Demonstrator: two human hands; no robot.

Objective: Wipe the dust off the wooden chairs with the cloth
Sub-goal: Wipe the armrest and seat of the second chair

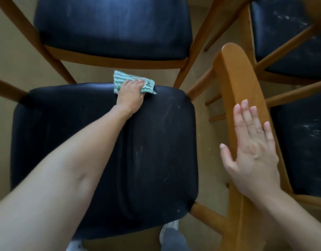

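The left hand (130,91) is pressing the green-striped cloth (120,78) at the far edge of the black seat (156,142); blur is hiding whether it is clutching it. The right hand (254,153) is resting flat, fingers straight, on a wooden backrest (234,73).
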